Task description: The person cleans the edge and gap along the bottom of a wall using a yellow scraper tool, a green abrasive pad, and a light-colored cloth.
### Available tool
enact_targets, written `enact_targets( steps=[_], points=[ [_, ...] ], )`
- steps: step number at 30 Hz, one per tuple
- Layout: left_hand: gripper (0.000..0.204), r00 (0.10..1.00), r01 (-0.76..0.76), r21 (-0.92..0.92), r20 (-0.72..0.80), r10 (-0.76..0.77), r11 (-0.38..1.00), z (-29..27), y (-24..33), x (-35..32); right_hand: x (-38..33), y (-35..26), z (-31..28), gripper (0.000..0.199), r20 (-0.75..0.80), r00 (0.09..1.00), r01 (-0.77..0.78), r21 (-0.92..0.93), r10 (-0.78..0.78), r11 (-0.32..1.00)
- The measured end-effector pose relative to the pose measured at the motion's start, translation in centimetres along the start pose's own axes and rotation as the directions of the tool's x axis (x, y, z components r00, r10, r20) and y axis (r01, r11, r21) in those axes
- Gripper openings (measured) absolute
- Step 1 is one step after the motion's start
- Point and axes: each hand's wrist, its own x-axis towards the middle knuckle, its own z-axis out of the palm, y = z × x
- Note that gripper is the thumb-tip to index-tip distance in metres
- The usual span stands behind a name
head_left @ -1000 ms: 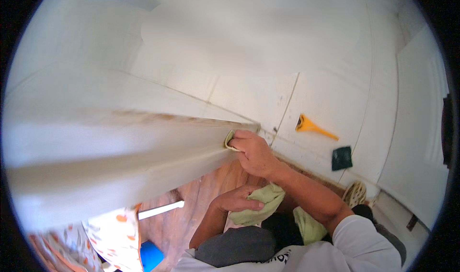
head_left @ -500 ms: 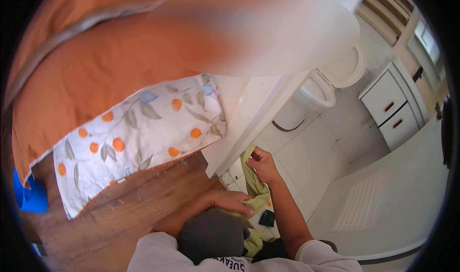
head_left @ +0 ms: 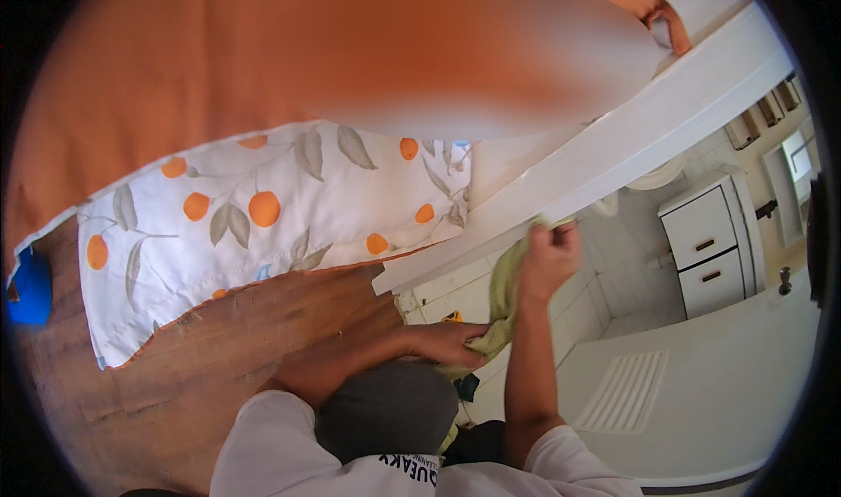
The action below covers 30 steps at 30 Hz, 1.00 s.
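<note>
A long yellow-green cloth point(head_left: 505, 291) runs between my two hands beside the white door frame point(head_left: 561, 182). My right hand point(head_left: 552, 256) is closed round its upper end, at the edge of the frame. Lower down, the fingers of my left hand point(head_left: 451, 344) pinch the cloth's other part. Both hands look slightly blurred. A dark green item point(head_left: 467, 387) lies on the white floor tiles point(head_left: 451, 291) just below my left hand, with a small yellow-orange object point(head_left: 453, 317) above it; neither can be made out clearly.
An orange cover hangs at the left with a fruit-patterned white border point(head_left: 307, 208) over the wooden floor point(head_left: 219, 357). A blue bucket point(head_left: 31, 291) stands far left. Beyond the frame are a white cabinet point(head_left: 701, 234) and louvred door point(head_left: 683, 392). Another person's hand point(head_left: 670, 28) shows top right.
My right hand has moved up and right along the door frame, drawing the cloth out straighter. My left hand still grips it lower down. The view has shifted, and another person's hand has appeared.
</note>
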Motion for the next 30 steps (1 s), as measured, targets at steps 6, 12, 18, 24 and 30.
enact_targets(
  steps=[6, 12, 18, 24, 30],
  points=[
    [0.067, 0.999, 0.005, -0.302, 0.043, 0.009, 0.953, -0.1, 1.2, 0.1, 5.1, -4.6, -0.1, 0.006, -0.187, 0.967, 0.208, 0.188, -0.173, 0.960],
    [0.063, 0.945, 0.258, -0.151, 0.243, -0.217, 0.954, 0.0, -2.4, 0.6, -0.1, 1.5, 2.2, 0.009, -0.228, 0.948, 0.185, -0.180, -0.224, 0.966],
    [0.044, 0.790, 0.443, 0.083, 0.435, -0.432, 0.893, 1.3, -7.5, 0.9, -9.6, 14.5, 3.6, 0.024, 0.164, 0.983, 0.101, -0.095, -0.084, 0.990],
    [0.041, 0.790, 0.338, 0.405, 0.368, -0.490, 0.850, 4.1, -14.2, 1.1, -15.0, 20.8, 4.8, 0.019, 0.356, 0.933, 0.012, -0.183, 0.054, 0.983],
    [0.052, 0.848, 0.329, 0.307, 0.319, -0.423, 0.893, 3.2, -13.0, 1.2, -11.5, 16.4, 4.2, 0.017, 0.155, 0.988, 0.005, -0.139, 0.017, 0.990]
  ],
)
